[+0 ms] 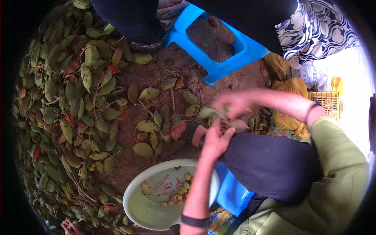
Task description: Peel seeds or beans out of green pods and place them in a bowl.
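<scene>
Blurred by motion, a small bunch of green seed pods (208, 114) is between my two hands, above a sandalled foot. My left hand (216, 138) comes up from the bottom and grips the bunch from below. My right hand (235, 106) reaches in from the right, its fingers curled on the upper part of the pods; its exact hold is smeared. Under my left forearm stands a white basin (133, 208) with printed red marks inside. Several yellowish-brown round seeds (179, 197) lie in it, partly hidden by the arm.
A large heap of green pods (73, 123), some reddish, covers the ground at left. A blue plastic stool (217, 66) stands at the top beside another person's dark clothing. Yellow bags (293, 88) and a yellow basket (326, 101) are at right. Another person's hand (69, 227) shows bottom left.
</scene>
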Demonstrator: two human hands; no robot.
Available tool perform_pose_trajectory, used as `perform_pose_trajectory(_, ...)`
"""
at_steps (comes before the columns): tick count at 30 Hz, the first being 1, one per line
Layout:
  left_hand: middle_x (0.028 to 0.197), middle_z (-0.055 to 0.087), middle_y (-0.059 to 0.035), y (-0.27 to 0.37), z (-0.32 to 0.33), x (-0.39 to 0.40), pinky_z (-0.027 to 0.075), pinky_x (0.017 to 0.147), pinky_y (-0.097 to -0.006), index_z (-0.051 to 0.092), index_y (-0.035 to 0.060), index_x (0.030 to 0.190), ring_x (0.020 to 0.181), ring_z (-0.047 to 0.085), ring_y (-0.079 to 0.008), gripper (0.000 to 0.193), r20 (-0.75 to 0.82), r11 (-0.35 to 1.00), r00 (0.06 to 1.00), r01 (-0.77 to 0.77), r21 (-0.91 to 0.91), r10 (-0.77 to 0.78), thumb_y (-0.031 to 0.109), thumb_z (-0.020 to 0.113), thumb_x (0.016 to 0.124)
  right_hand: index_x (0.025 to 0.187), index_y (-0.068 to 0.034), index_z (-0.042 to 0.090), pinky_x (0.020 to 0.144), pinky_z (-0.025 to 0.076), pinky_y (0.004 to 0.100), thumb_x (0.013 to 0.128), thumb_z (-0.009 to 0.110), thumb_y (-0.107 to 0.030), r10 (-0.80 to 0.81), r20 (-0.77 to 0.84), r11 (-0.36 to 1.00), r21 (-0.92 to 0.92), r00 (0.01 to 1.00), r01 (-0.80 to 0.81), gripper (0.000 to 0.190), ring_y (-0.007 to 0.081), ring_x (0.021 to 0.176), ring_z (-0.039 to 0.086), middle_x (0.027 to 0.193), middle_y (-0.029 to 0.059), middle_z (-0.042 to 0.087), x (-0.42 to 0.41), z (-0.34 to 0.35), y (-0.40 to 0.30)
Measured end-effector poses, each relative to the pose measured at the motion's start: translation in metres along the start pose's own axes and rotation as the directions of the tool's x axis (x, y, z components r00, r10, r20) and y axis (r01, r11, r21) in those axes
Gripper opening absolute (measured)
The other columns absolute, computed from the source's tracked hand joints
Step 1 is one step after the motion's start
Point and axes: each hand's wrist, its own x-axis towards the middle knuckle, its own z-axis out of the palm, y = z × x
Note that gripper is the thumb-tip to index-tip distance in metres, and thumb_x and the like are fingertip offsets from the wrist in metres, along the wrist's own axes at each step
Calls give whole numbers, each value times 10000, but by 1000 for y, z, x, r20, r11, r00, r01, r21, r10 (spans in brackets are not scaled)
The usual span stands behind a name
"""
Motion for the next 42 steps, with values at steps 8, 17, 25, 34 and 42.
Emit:
perform_pose_trajectory(8, 984, 644, -241, 112, -92, -32, 500, 783, -396, 593, -8, 1134, 915, 658, -295, 394, -411, 773, 903, 172, 610, 122, 72, 655, 753, 1126, -59, 590, 860, 455, 444, 792, 592, -194, 830, 432, 549, -744, 352, -381, 361, 292, 1057, 579, 1138, 184, 597, -149, 98, 62)
perform_pose_trajectory(17, 1001, 644, -236, 90, -207, -72, 478, 806, -441, 619, 11, 1069, 972, 611, -394, 338, -576, 384, 817, 542, 748, -30, 83, 626, 738, 1010, -97, 607, 682, 469, 500, 834, 525, -172, -447, -402, 837, -503, 799, 215, 208, 387, 836, 606, 863, 178, 629, 163, 4, -33)
perform_pose_trajectory(25, 898, 645, -116, 71, -231, -87, 475, 733, -305, 601, 0, 1130, 819, 589, -168, 357, -641, 784, 760, 332, 525, 108, 52, 626, 778, 1000, -145, 578, 631, 466, 502, 783, 596, -187, -373, -348, 760, -646, 860, 68, 221, 360, 786, 612, 848, 111, 617, 202, 24, -18)
perform_pose_trajectory(34, 911, 621, -91, 107, -238, -115, 449, 735, -277, 562, -50, 1156, 816, 557, -143, 344, -640, 736, 752, 344, 583, 156, 54, 599, 831, 839, -48, 630, 621, 490, 413, 743, 597, -140, -167, -328, 980, -158, 930, 120, 137, 245, 713, 632, 729, 101, 644, 144, 9, -100)
perform_pose_trajectory(42, 846, 594, -70, 87, -246, -110, 441, 743, -277, 566, -39, 1157, 780, 533, -134, 349, -650, 765, 741, 320, 559, 165, 54, 595, 822, 1073, -90, 561, 701, 504, 439, 749, 692, -373, -374, -645, 866, -500, 667, 2, 449, 351, 857, 624, 1081, 209, 569, 177, -8, -88)
